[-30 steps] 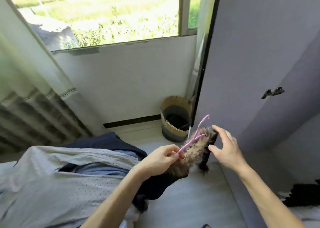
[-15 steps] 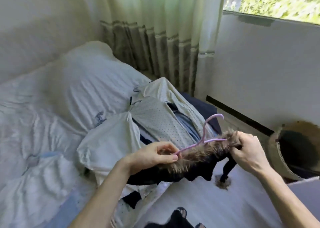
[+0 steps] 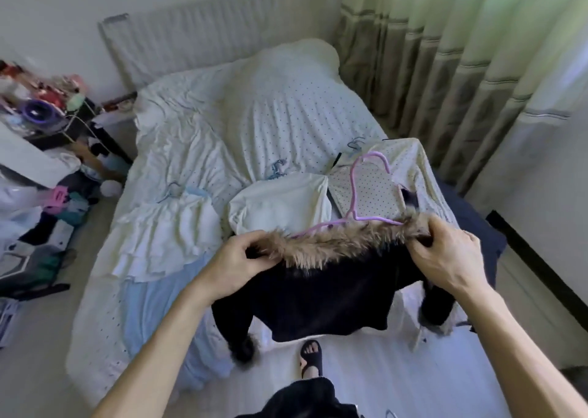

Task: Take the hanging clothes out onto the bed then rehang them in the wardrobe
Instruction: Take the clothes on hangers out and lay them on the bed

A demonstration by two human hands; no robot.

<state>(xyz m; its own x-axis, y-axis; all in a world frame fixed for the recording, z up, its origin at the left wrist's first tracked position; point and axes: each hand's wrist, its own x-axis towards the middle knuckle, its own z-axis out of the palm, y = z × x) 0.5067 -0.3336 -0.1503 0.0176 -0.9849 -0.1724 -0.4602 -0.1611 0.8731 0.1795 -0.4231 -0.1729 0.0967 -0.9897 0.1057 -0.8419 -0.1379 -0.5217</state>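
Most of the view is a bed [image 3: 191,150] under a rumpled white duvet with fine dark dots, a plump pillow at its head. Long curtains [image 3: 461,67], pale with grey bands, hang in soft folds along the bed's right side. A white ribbed radiator [image 3: 197,32] is fixed to the wall behind the pillow. The floor [image 3: 397,379] is pale carpet, and a loose heap of bright clutter [image 3: 47,220] spreads over it to the left of the bed.

Several clothes [image 3: 280,207] lie on the duvet near its foot: a ruffled white piece, a smooth cream one and a dotted shirt over something navy.

A black jacket [image 3: 318,300], matt and soft, hangs spread out in the air over the foot end of the bed and above those clothes, its sleeves dangling. Its collar [image 3: 343,245] is shaggy tan fur. A thin lilac hanger [image 3: 353,195] sits inside the collar, its curved hook poking out toward the dotted shirt.

The left hand [image 3: 235,265] pinches the left end of the collar, fingers curled tight. The right hand [image 3: 445,258] grips the right end the same way.

A foot in a black sandal [image 3: 310,357] stands on the carpet below.
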